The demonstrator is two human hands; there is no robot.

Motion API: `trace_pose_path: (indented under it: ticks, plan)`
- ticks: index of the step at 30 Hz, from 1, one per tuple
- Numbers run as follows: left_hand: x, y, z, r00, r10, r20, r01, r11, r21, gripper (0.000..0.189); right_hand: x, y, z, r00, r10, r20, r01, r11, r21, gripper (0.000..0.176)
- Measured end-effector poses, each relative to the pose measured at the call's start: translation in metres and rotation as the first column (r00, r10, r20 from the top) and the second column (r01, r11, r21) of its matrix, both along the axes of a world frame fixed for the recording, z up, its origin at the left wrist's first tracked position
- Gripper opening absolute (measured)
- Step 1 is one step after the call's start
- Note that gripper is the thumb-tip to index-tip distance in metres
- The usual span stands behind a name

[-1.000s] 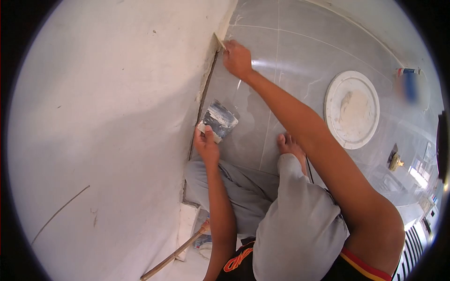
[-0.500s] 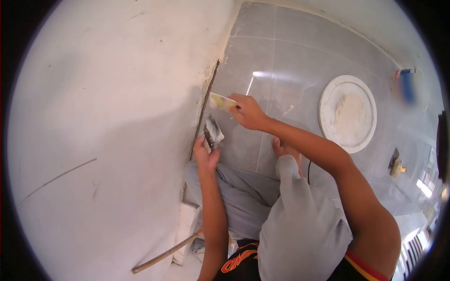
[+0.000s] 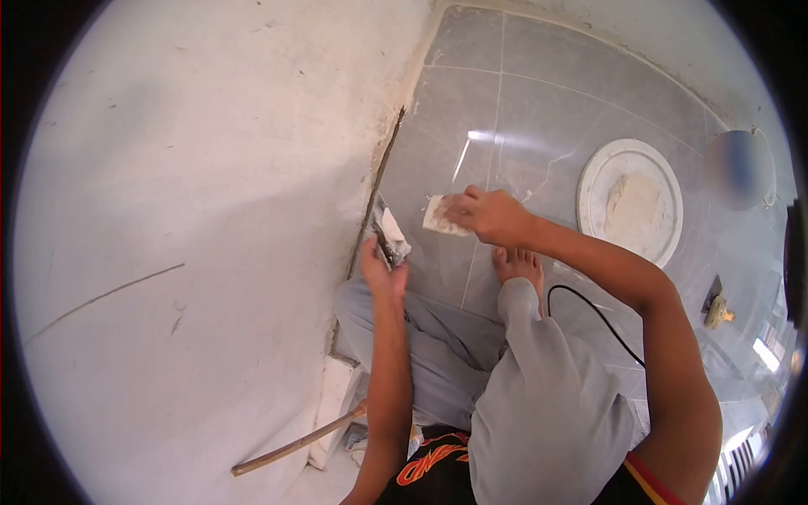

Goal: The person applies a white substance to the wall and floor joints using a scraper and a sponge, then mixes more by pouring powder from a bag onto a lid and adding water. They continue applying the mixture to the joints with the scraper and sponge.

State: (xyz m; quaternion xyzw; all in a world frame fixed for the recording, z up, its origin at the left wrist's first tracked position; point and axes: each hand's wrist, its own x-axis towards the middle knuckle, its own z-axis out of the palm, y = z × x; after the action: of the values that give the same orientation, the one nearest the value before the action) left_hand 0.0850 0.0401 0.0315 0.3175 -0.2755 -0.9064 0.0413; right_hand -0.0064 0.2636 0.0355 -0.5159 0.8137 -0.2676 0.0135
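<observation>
My left hand is closed around a putty knife near the foot of the wall. White paste lies on its dark, smeared blade. Over the tiles to the right, my right hand grips a flat, pale, rectangular scraper, its fingers pressed on the near end. The two tools are apart. Beside the left hand, a dark open gap runs between the wall and the grey tiled floor.
A round white lid bearing a mound of white paste lies on the right. Beyond it are a blurred blue-and-white bucket and another putty knife. A black cable lies near my foot; a wooden stick is at lower left.
My right hand has moved away from the wall gap, to the right and slightly down, with the scraper turned. The left hand keeps the putty knife, and more black cable shows.
</observation>
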Motion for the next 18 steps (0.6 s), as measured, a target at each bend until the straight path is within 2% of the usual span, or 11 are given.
trace_pose_path:
  ticks: [1, 3, 4, 5, 6, 8, 11, 13, 15, 16, 18]
  plan:
    - [-0.004, 0.003, 0.015, 0.991, 0.129, 0.040, -0.121, 0.979, -0.163, 0.023, -0.001, 0.001, -0.002, 0.991, -0.115, 0.062, 0.121, 0.988, -0.096, 0.032]
    - [-0.009, 0.008, 0.034, 0.993, 0.096, -0.066, -0.113, 0.938, -0.328, 0.024, -0.004, 0.000, -0.002, 0.971, -0.196, 0.136, 0.220, 0.956, -0.195, 0.026]
    - [-0.011, 0.010, 0.039, 0.987, 0.028, -0.158, -0.102, 0.871, -0.480, 0.026, -0.007, 0.000, -0.001, 0.793, -0.246, 0.557, 0.402, 0.898, -0.176, 0.023]
    - [-0.012, 0.012, 0.039, 0.978, 0.042, -0.203, -0.143, 0.846, -0.514, 0.027, -0.009, -0.002, 0.001, 0.448, -0.221, 0.866, 0.545, 0.835, -0.069, 0.020]
    - [-0.011, 0.014, 0.039, 0.978, 0.056, -0.201, -0.156, 0.835, -0.528, 0.027, -0.009, -0.004, 0.004, 0.449, -0.199, 0.871, 0.531, 0.844, -0.081, 0.020]
    - [-0.011, 0.019, 0.038, 0.953, 0.075, -0.295, -0.245, 0.763, -0.598, 0.028, -0.011, -0.007, 0.011, -0.094, 0.184, 0.978, 0.714, 0.697, -0.062, 0.018]
    - [-0.010, 0.031, 0.046, 0.953, 0.089, -0.290, -0.265, 0.711, -0.652, 0.031, -0.003, -0.010, 0.013, -0.276, 0.423, 0.863, 0.742, 0.664, -0.088, 0.023]
    - [-0.006, 0.035, 0.044, 0.957, 0.095, -0.274, -0.265, 0.675, -0.689, 0.032, 0.000, -0.014, 0.013, -0.305, 0.455, 0.837, 0.743, 0.663, -0.090, 0.025]
    - [0.002, 0.037, 0.043, 0.988, 0.065, -0.141, -0.155, 0.482, -0.862, 0.028, 0.001, -0.019, 0.012, -0.336, 0.482, 0.809, 0.741, 0.665, -0.089, 0.027]
    - [0.007, 0.040, 0.045, 0.987, 0.066, -0.144, -0.157, 0.478, -0.864, 0.028, 0.001, -0.019, 0.010, -0.344, 0.501, 0.794, 0.722, 0.681, -0.117, 0.026]
    - [0.013, 0.045, 0.050, 0.995, -0.094, 0.019, 0.006, -0.138, -0.990, 0.022, 0.002, -0.022, 0.007, -0.351, 0.518, 0.780, 0.701, 0.697, -0.147, 0.026]
